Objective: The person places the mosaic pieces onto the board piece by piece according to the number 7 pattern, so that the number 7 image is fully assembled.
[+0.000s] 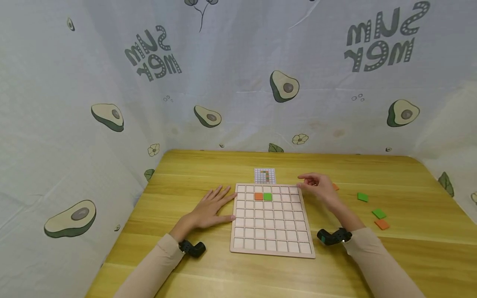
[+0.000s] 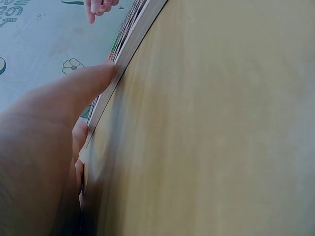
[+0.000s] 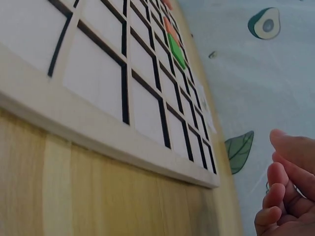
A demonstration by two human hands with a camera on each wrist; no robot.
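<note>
A pale wooden grid board (image 1: 273, 251) lies on the table, with an orange square tile (image 1: 258, 196) and a green square tile (image 1: 267, 196) side by side in its second row from the back. My left hand (image 1: 212, 209) rests flat with spread fingers at the board's left edge; in the left wrist view its thumb (image 2: 91, 81) touches the rim. Over the back right corner of the board is my right hand (image 1: 318, 188), thumb and index finger apart, the others loosely curled. Nothing shows between the fingers of this right hand (image 3: 290, 187) in the right wrist view.
Right of the board lie loose tiles: one orange tile (image 1: 336, 187) partly hidden by the right hand, two green tiles (image 1: 362, 197) and another orange one. A small printed grid card (image 1: 265, 175) sits against the board's back edge. A patterned curtain (image 1: 238, 82) hangs behind the table.
</note>
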